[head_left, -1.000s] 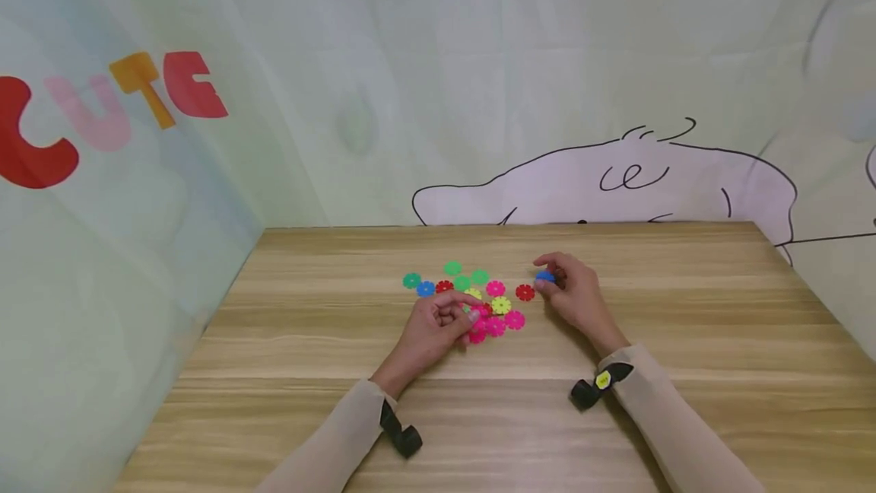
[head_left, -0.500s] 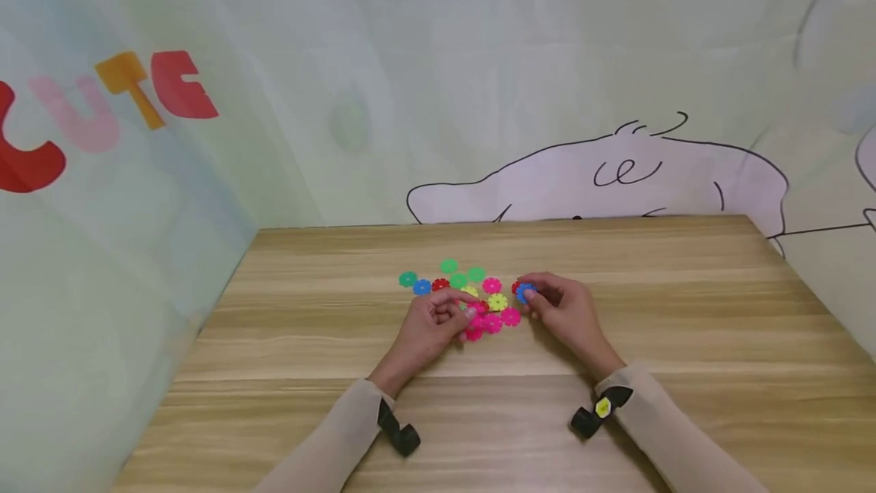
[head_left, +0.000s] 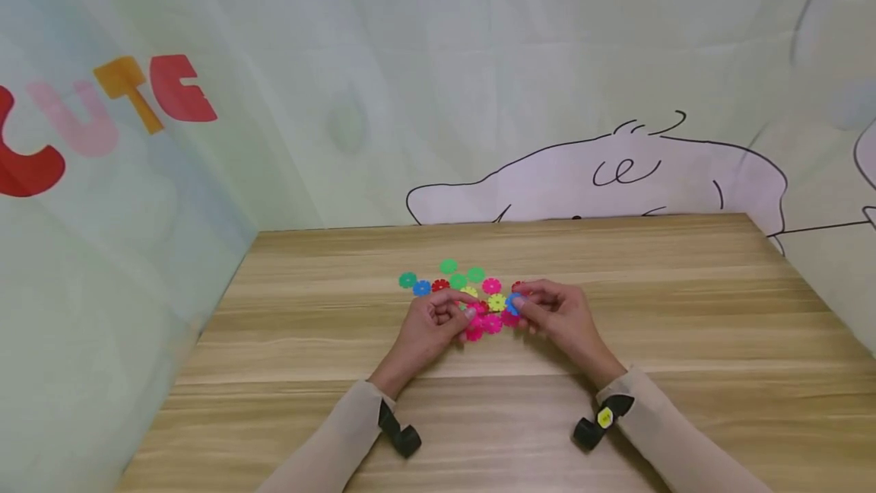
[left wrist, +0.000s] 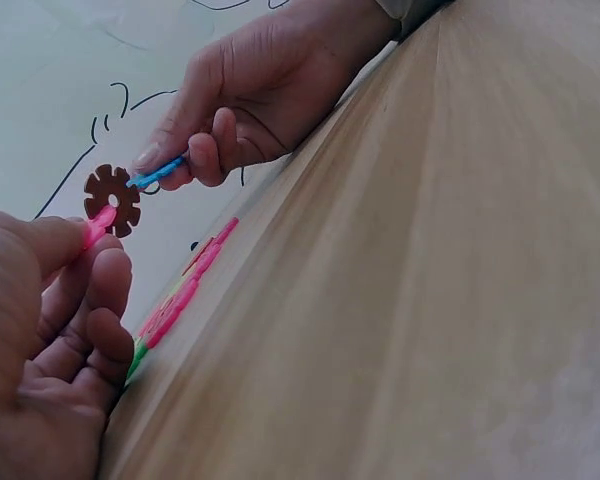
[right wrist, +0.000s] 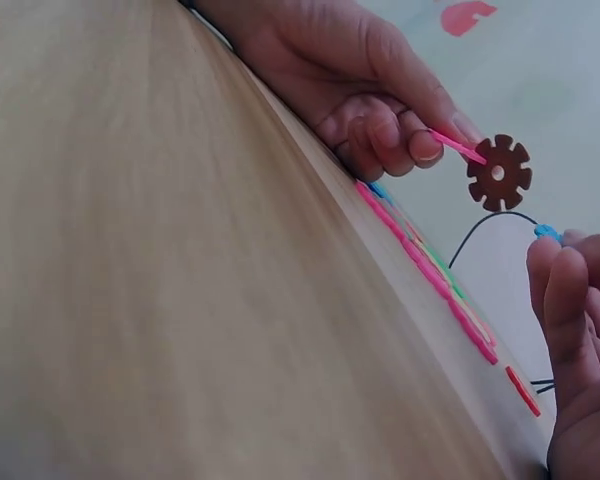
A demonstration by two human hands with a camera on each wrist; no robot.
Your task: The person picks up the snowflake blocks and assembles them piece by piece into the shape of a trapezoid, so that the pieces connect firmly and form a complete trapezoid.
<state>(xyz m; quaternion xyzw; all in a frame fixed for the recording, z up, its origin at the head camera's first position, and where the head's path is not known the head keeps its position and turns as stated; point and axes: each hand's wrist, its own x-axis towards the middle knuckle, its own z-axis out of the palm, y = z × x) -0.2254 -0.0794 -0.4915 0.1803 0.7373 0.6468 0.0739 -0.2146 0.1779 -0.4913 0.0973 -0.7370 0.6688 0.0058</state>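
Note:
My left hand pinches a pink notched plastic disc between thumb and forefinger. A dark red notched disc stands slotted crosswise into that pink one. Between thumb and fingertips, my right hand holds a blue notched disc. In the left wrist view the blue disc's edge lies close against the red disc; the right wrist view shows a small gap between them. Both hands are just above the table, over the near part of a group of loose discs. Fingers partly cover the held pink and blue discs.
Loose notched discs lie flat on the wooden table: a light green disc, a teal one, a pink one, a yellow one and several more. A printed cloth hangs behind the table.
My right hand has come left and nearer with the blue disc, from beside the loose red disc to close by my left hand. The left hand has hardly moved.

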